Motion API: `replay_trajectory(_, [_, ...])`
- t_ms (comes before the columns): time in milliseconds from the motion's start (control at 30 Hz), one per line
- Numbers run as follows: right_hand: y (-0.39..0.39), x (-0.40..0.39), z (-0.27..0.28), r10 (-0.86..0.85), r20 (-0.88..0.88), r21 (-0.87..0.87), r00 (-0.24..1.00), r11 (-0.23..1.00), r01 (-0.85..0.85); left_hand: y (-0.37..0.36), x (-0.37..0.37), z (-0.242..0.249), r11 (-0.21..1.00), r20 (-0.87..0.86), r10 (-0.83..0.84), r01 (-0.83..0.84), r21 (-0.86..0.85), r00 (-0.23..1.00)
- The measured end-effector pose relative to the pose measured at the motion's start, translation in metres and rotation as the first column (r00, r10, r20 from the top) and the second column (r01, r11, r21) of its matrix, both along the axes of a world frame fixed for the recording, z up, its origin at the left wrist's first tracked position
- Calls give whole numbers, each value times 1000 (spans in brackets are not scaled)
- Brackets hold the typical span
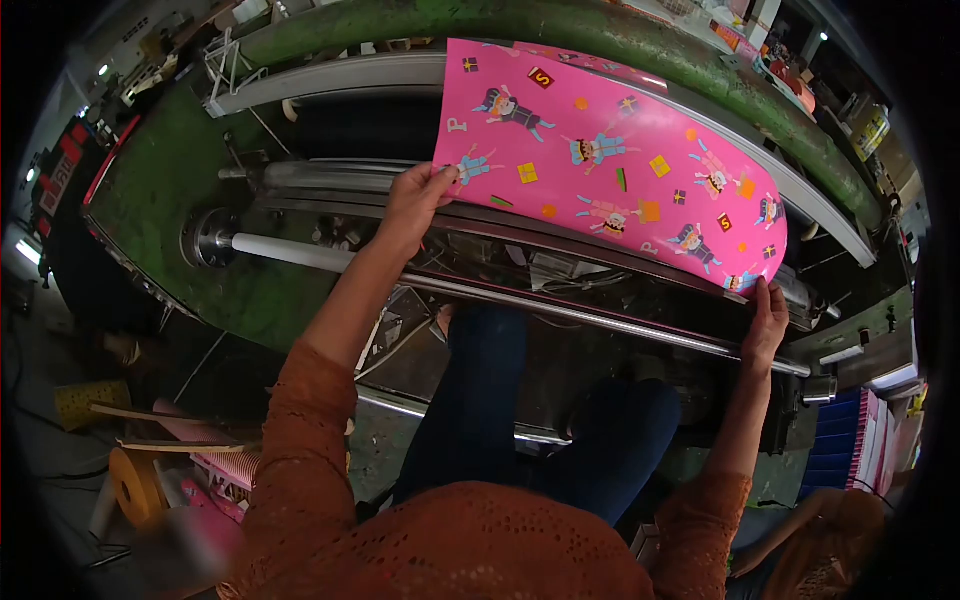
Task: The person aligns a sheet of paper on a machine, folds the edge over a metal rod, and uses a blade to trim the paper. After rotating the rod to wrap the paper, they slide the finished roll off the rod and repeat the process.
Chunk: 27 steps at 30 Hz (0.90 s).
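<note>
A wide pink printed sheet (600, 150) with cartoon figures and gift boxes lies over the rollers of a green machine. My left hand (415, 200) pinches its near left corner, thumb on top. At the near right corner, my right hand (765, 318) grips the sheet's edge between thumb and fingers. The sheet is curved, its far edge reaching up towards the back bar. Just below it runs a metal roller (330, 180), and nearer to me a thin shiny bar (560, 318) crosses the machine.
A green pipe-like beam (600, 30) spans the back. The green side plate (150, 210) stands at left. Lower left are a roll of orange tape (137, 487) and pink rolls. Blue-and-pink stacked items (850, 440) stand at right, near another person's arm (785, 530).
</note>
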State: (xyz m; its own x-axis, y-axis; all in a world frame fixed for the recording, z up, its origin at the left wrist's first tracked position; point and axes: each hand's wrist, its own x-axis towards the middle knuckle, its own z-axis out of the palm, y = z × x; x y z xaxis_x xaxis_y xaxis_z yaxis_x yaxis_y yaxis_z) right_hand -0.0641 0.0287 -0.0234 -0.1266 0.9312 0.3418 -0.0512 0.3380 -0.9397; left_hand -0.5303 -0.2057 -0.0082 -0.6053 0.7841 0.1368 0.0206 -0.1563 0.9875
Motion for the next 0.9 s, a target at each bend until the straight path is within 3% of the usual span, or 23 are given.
replay_trajectory(333, [6, 3, -1, -23, 82, 34, 996, 999, 20, 3, -7, -6, 1000, 74, 20, -21, 21, 997])
replay_trajectory(900, [12, 4, -6, -26, 45, 49, 999, 999, 24, 0, 0, 0, 998, 119, 2, -10, 69, 993])
